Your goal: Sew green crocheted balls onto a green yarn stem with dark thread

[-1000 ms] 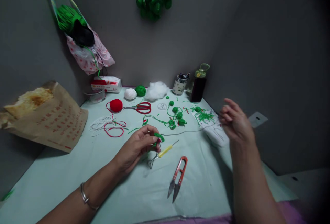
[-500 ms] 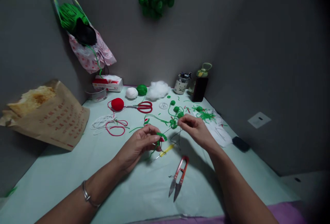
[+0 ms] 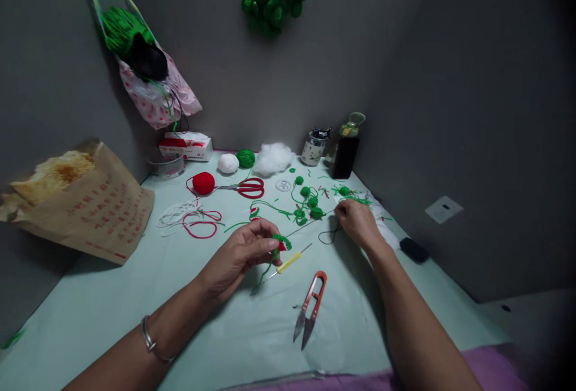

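At the left hand (image 3: 245,253): thumb to fingertips, pinching a small crocheted piece of green and red yarn (image 3: 283,243), with the green edge facing up and a short green strand trailing below.
Crocheted piece: just right of the left fingertips, partly covered by the thumb; close to the left hand, well apart from the right.
Thin dark thread (image 3: 310,222): stretched nearly straight from the crocheted piece, slanting away and to the right, apparently taut, with its long axis linking both grips.
Right hand (image 3: 357,222): farther out than the left, with fingertips drawn together, apparently pinching the thread; cannot tell whether also gripping a needle. Near the fingertips, on the near side, a slack dark loop.
Yellow-handled hook with a slim metal shaft (image 3: 289,263): right by the left fingertips on the near side, lying roughly along the same slant as the thread.
Orange-red thread snips with dark metal blades (image 3: 318,302): nearer the body than either grip, between the two forearms, blades parted and pointing back.
Small round green yarn pieces (image 3: 317,213): beyond the thread, just left of the right fingertips, among loose tails.
Red-handled scissors (image 3: 251,188): beyond the left hand, beside a red yarn ball (image 3: 203,183).
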Available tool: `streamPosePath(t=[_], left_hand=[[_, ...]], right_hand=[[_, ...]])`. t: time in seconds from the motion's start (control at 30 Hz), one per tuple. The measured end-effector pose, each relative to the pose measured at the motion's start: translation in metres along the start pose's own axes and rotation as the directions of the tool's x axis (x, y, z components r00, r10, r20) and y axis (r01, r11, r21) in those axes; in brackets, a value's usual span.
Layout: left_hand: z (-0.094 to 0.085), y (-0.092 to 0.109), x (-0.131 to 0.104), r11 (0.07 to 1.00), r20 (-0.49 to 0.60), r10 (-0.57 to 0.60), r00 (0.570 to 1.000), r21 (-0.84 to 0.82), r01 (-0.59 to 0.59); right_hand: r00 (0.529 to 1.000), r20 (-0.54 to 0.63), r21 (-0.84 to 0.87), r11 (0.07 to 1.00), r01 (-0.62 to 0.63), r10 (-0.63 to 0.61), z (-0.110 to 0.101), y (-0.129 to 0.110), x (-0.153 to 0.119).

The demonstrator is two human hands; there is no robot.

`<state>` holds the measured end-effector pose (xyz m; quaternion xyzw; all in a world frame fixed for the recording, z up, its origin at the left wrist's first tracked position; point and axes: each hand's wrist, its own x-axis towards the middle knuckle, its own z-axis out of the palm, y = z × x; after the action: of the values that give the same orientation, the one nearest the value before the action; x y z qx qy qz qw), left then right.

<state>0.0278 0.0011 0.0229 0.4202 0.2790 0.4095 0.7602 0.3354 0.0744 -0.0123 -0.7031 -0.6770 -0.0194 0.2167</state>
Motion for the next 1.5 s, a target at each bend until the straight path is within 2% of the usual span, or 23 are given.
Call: streamPosePath(t=[0.13, 0.2, 0.27, 0.3, 0.37, 0.43, 0.53, 0.7, 0.93, 1.03, 1.17, 1.3, 1.37, 1.4, 1.5], left_hand=[[0.0, 0.002, 0.0, 0.999, -0.094, 0.039, 0.995, 0.021, -0.037], [0.0, 0.001, 0.001, 0.998, -0.131, 0.058, 0.99, 0.03, -0.055], [0.0, 0.0, 0.002, 0.997, -0.147, 0.076, 0.986, 0.037, -0.071], [0.0, -0.001, 0.002, 0.996, -0.146, 0.083, 0.986, 0.039, -0.078], [0.0, -0.004, 0.003, 0.995, -0.133, 0.091, 0.987, 0.046, -0.085], [-0.001, -0.006, 0.003, 0.995, -0.119, 0.09, 0.989, 0.057, -0.083], [-0.002, -0.008, 0.003, 0.995, -0.1, 0.085, 0.991, 0.064, -0.079], [-0.003, -0.008, 0.003, 0.997, -0.072, 0.06, 0.996, 0.057, -0.056], [-0.002, -0.008, 0.004, 0.998, -0.066, 0.049, 0.997, 0.035, -0.047], [-0.001, -0.005, 0.004, 0.999, -0.085, 0.047, 0.995, 0.024, -0.045], [-0.002, -0.003, 0.004, 0.999, -0.148, 0.052, 0.988, 0.01, -0.051], [-0.005, -0.007, 0.005, 1.0, -0.11, 0.017, 0.994, 0.0, -0.017], [-0.005, -0.009, 0.006, 1.0, -0.073, 0.003, 0.997, 0.013, -0.002], [-0.004, -0.01, 0.006, 1.0, -0.07, 0.002, 0.998, 0.025, 0.0], [-0.001, -0.011, 0.005, 0.995, -0.121, 0.045, 0.992, 0.091, -0.034]], right_hand=[[0.996, -0.012, 0.054, 0.995, 0.089, -0.089, -0.006, -0.021, -0.007], [0.983, -0.024, 0.194, 0.964, 0.182, -0.181, -0.014, -0.043, -0.016], [0.954, -0.041, 0.462, 0.841, 0.281, -0.296, -0.023, -0.069, -0.029], [0.942, -0.034, 0.569, 0.769, 0.293, -0.334, -0.027, -0.081, -0.036], [0.915, 0.021, 0.703, 0.657, 0.273, -0.403, -0.033, -0.102, -0.047], [0.875, 0.086, 0.763, 0.596, 0.25, -0.477, -0.033, -0.113, -0.055], [0.836, 0.09, 0.775, 0.566, 0.282, -0.54, -0.028, -0.116, -0.056], [0.856, 0.013, 0.717, 0.602, 0.352, -0.517, -0.027, -0.109, -0.05], [0.838, 0.042, 0.554, 0.71, 0.434, -0.544, -0.021, -0.102, -0.047], [0.852, 0.032, 0.532, 0.73, 0.429, -0.523, -0.018, -0.097, -0.045], [0.858, -0.074, 0.598, 0.666, 0.446, -0.508, -0.023, -0.098, -0.049], [0.771, -0.179, 0.609, 0.547, 0.575, -0.611, -0.026, -0.11, -0.058], [0.752, -0.191, 0.593, 0.537, 0.6, -0.631, -0.024, -0.114, -0.061], [0.765, -0.184, 0.596, 0.548, 0.586, -0.617, -0.023, -0.115, -0.061], [0.845, -0.121, 0.657, 0.596, 0.461, -0.521, -0.022, -0.116, -0.059]])
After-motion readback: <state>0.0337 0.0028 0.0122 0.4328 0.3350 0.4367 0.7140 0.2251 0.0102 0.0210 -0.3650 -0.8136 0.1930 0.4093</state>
